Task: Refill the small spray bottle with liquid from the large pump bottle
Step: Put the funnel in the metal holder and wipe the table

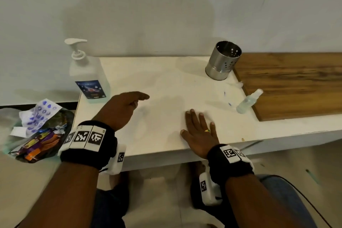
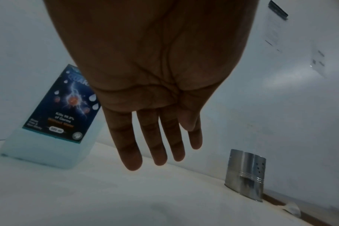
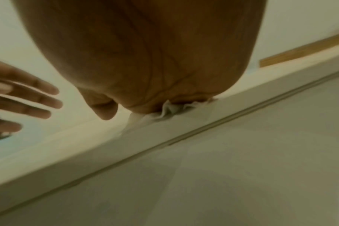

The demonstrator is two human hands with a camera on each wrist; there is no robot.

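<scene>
Table (image 1: pixel 166 83): white top that carries both bottles; a wooden board (image 1: pixel 296 83) lies on its right part.
Pump bottle (image 1: pixel 88 77): stands upright at the table's far left corner, well apart from the spray bottle. Clear plastic, seemingly mostly full, so probably heavy for one hand. Smooth walls may slip; best taken round the flat body at the label, not by the thin pump neck.
Steel holder (image 1: pixel 223 61): perforated cylinder at the far edge, tilted, empty as far as can be seen.
Left hand (image 1: pixel 124 107): hovers above the table just beside the pump bottle, fingers straight and loose, holding nothing.
Right hand (image 1: pixel 200 131): lies flat on the table near its front edge, fingers spread; crumpled tissue (image 3: pixel 170 110) shows under the palm.
Spray bottle (image 1: pixel 249 101): leans at the board's edge, right of the right hand. Small, light, easily toppled; grip the body while twisting off the sprayer head.
</scene>
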